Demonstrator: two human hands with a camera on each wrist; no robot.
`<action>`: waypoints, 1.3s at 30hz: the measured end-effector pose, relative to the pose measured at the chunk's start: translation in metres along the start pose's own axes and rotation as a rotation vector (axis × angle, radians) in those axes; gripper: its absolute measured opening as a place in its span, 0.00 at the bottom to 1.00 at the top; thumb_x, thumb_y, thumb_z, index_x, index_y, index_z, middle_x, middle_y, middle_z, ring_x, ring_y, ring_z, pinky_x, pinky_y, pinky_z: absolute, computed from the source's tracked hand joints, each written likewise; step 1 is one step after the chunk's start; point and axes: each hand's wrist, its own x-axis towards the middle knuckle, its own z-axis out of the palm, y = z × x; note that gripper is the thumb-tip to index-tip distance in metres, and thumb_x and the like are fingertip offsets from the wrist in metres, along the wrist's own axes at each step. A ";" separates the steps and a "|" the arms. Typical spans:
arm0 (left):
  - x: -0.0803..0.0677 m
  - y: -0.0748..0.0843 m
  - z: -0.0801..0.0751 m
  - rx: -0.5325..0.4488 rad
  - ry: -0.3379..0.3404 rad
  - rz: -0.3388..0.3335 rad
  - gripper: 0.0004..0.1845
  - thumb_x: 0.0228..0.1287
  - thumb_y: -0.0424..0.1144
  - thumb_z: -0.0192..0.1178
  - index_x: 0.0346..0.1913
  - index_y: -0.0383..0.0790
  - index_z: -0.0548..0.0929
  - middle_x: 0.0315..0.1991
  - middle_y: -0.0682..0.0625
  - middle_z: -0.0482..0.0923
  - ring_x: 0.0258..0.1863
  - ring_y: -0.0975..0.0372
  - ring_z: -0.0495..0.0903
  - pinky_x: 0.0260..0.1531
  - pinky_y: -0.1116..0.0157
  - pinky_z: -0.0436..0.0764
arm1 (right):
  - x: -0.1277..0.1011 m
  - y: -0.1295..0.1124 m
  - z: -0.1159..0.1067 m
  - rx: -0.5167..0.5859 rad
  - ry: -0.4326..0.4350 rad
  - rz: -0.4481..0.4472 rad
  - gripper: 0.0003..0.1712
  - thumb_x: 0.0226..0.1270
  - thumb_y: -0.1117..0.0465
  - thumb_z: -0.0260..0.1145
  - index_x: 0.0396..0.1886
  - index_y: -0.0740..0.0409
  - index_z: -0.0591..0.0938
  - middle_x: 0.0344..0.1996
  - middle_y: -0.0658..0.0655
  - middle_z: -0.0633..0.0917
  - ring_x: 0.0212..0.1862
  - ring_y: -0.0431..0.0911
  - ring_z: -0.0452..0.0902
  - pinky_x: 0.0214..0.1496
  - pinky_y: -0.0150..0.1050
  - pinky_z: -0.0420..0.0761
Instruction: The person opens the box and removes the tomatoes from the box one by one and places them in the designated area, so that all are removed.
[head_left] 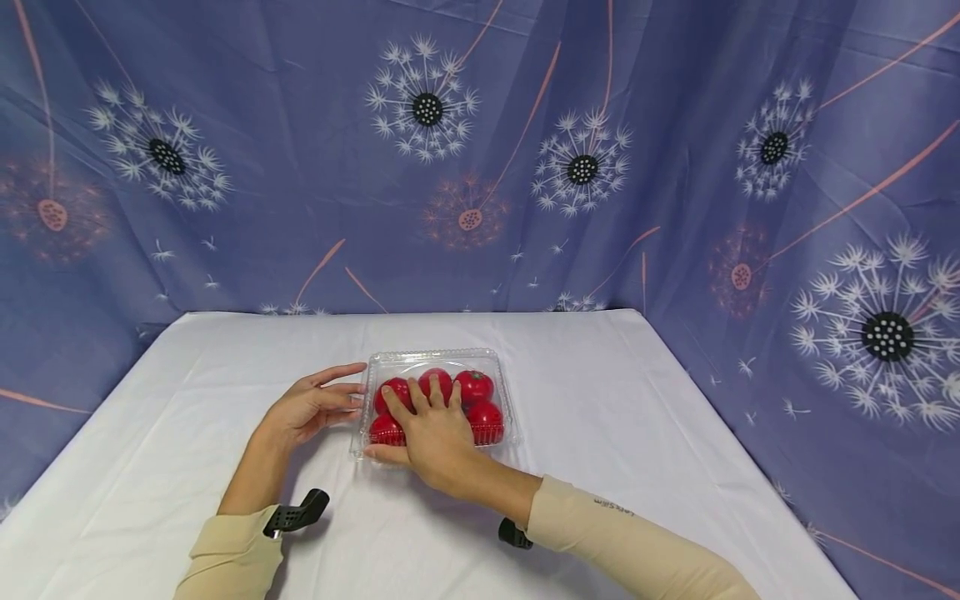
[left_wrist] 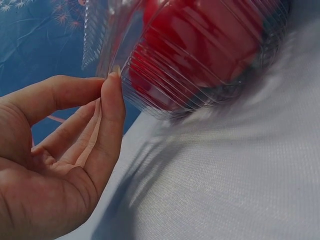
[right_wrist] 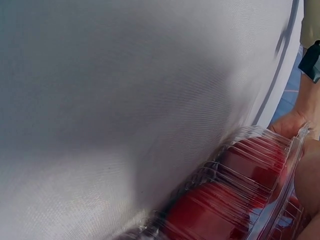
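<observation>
A clear plastic clamshell box [head_left: 390,363] holds several red tomatoes [head_left: 474,387], one showing a green stem end. The lid lies over them. My right hand [head_left: 444,446] rests across the top with fingers spread, its thumb at the front left corner. At the box's left side is my left hand [head_left: 303,410]; in the left wrist view its thumb and fingertips [left_wrist: 113,90] meet at the rim and pinch it. The right wrist view shows the ribbed side wall of the box close up, with red tomatoes [right_wrist: 210,212] behind it.
A white cloth [head_left: 637,467] covers the table, and the box sits near its middle. Blue curtains [head_left: 300,150] with a dandelion print hang behind and along both sides. Each wrist carries a small black camera mount [head_left: 298,512] beside a beige sleeve [head_left: 232,554].
</observation>
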 end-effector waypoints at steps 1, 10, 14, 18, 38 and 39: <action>0.000 0.000 0.000 0.000 -0.001 -0.001 0.35 0.66 0.21 0.57 0.76 0.33 0.65 0.45 0.51 0.87 0.42 0.63 0.88 0.43 0.64 0.89 | 0.000 0.000 0.000 -0.005 0.003 0.002 0.52 0.63 0.17 0.45 0.80 0.38 0.63 0.75 0.57 0.69 0.76 0.63 0.61 0.74 0.68 0.63; 0.000 0.000 0.001 0.007 -0.009 -0.005 0.35 0.66 0.21 0.57 0.76 0.33 0.64 0.45 0.50 0.86 0.41 0.63 0.88 0.43 0.64 0.89 | 0.001 0.000 0.002 0.002 0.009 -0.002 0.51 0.64 0.18 0.45 0.79 0.38 0.64 0.74 0.58 0.70 0.76 0.64 0.61 0.74 0.69 0.62; 0.001 0.000 0.001 0.008 -0.012 -0.010 0.35 0.66 0.20 0.57 0.76 0.33 0.64 0.45 0.50 0.86 0.39 0.62 0.88 0.43 0.64 0.89 | 0.001 0.000 0.002 0.001 -0.001 -0.002 0.51 0.64 0.18 0.45 0.79 0.38 0.64 0.75 0.58 0.70 0.77 0.65 0.59 0.74 0.70 0.61; 0.001 0.001 0.000 -0.001 0.003 -0.010 0.34 0.66 0.21 0.58 0.75 0.35 0.66 0.45 0.50 0.86 0.38 0.63 0.88 0.42 0.65 0.89 | 0.003 -0.001 0.000 -0.013 0.006 0.001 0.50 0.64 0.18 0.45 0.79 0.38 0.64 0.74 0.57 0.70 0.76 0.64 0.60 0.74 0.70 0.61; 0.003 0.002 0.003 -0.008 0.003 -0.015 0.29 0.65 0.21 0.58 0.68 0.42 0.76 0.42 0.50 0.87 0.38 0.64 0.87 0.42 0.65 0.89 | 0.004 0.004 0.002 -0.006 0.036 -0.004 0.50 0.64 0.18 0.44 0.79 0.38 0.65 0.73 0.58 0.72 0.74 0.64 0.64 0.73 0.69 0.63; 0.003 0.002 0.003 -0.004 0.002 -0.016 0.29 0.66 0.21 0.58 0.68 0.42 0.76 0.42 0.50 0.86 0.38 0.64 0.87 0.42 0.65 0.89 | 0.004 0.004 0.002 0.000 0.032 -0.004 0.51 0.63 0.17 0.44 0.79 0.38 0.65 0.74 0.58 0.71 0.75 0.64 0.64 0.74 0.69 0.63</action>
